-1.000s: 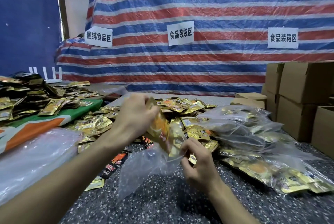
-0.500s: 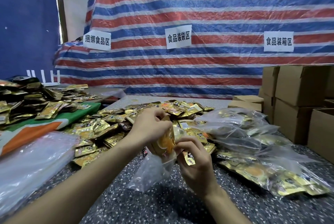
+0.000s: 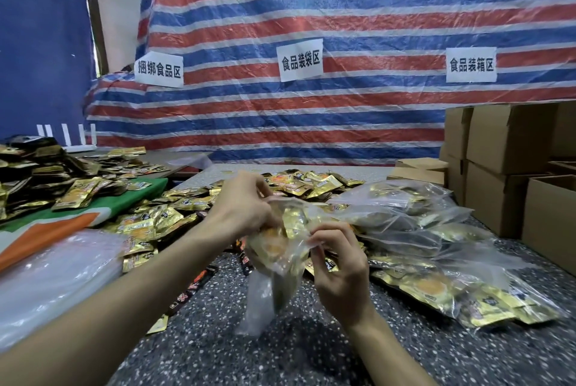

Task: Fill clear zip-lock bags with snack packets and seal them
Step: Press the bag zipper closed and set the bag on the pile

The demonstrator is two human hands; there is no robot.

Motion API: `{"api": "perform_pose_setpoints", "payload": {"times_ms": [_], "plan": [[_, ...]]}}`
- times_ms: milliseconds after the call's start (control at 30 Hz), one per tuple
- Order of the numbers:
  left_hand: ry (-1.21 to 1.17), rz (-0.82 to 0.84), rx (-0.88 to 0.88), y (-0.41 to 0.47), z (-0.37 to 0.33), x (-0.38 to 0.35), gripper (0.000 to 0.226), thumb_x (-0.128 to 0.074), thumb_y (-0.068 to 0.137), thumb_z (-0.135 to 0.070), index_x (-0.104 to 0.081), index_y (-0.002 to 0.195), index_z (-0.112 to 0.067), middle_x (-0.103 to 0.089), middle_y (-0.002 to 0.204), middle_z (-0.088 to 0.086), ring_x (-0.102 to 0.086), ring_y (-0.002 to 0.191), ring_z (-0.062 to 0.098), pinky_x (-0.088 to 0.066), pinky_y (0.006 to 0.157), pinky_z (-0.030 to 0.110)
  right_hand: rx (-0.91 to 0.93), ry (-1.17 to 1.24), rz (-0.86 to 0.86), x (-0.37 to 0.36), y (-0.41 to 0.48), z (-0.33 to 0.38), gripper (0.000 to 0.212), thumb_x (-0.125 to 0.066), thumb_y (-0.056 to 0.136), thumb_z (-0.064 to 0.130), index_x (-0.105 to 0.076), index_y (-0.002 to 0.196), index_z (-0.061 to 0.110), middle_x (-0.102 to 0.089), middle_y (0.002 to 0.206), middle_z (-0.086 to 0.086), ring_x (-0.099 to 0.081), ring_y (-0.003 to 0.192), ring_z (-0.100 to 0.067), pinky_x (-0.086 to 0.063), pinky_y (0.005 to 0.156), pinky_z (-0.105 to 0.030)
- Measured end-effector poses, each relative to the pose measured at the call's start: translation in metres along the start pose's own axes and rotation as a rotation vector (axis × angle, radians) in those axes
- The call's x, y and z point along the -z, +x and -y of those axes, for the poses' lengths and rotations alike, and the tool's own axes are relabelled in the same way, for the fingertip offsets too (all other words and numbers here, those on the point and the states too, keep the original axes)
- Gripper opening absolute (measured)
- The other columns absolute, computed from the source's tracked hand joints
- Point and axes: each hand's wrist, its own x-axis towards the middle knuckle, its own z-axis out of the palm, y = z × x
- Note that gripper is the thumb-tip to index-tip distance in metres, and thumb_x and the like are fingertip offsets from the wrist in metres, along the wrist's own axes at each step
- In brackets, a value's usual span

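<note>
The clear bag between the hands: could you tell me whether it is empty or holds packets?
Partly filled: gold packets show through the clear bag near its top; its lower end hangs empty.

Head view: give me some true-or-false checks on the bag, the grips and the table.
1. The left grip and right grip both hold the bag. True.
2. The bag is empty. False: gold packets show inside it.
3. Filled bags lie to the right of the grips. True.
4. The boxes stand at the left. False: they stand at the right.
</note>
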Motion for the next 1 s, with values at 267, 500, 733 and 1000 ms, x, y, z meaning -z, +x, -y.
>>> {"api": "perform_pose_setpoints", "payload": {"times_ms": [267,500,733,1000], "plan": [[-0.306,0.111,0.063,0.012,-0.007,0.005,0.011,-0.082,0.073,-0.001,-0.074,0.08,-0.003,-0.073,0.078,0.01,-0.066,0.068,0.018,-0.055,0.054,0.025,-0.014,0.011,-0.035,0.002,0.002,0.0,0.015,-0.065,0.078,-0.014,-0.064,0.086,-0.001,-0.061,0.093,-0.008,-0.061,0.09,-0.018,-0.052,0.078,-0.023],[-0.832,0.337,0.04,0.026,0.008,0.006,0.038,-0.08,0.069,-0.013,-0.07,0.105,-0.002,-0.075,0.103,0.014,-0.073,0.091,0.025,-0.061,0.074,0.029,-0.029,0.02,-0.121,0.005,0.003,-0.003,0.012,-0.064,0.082,-0.008,-0.063,0.089,0.001,-0.06,0.094,-0.006,-0.061,0.089,-0.02,-0.053,0.076,-0.031],[-0.361,0.086,0.295,0.041,0.088,-0.038,0.038,-0.068,0.09,-0.034,-0.058,0.116,-0.009,-0.065,0.112,0.011,-0.067,0.092,0.022,-0.06,0.076,0.032,-0.046,0.039,-0.12,0.004,0.004,-0.004,0.018,-0.062,0.078,-0.013,-0.062,0.089,0.001,-0.06,0.095,-0.005,-0.063,0.089,-0.027,-0.056,0.074,-0.044],[0.028,-0.036,0.506,0.047,0.138,-0.098,0.062,-0.073,0.082,-0.052,-0.051,0.115,-0.003,-0.059,0.094,0.007,-0.058,0.084,0.023,-0.044,0.068,0.034,-0.04,0.048,-0.108,0.004,0.004,-0.003,0.034,-0.061,0.074,-0.015,-0.059,0.093,0.013,-0.06,0.095,-0.002,-0.063,0.091,-0.021,-0.056,0.073,-0.042]]}}
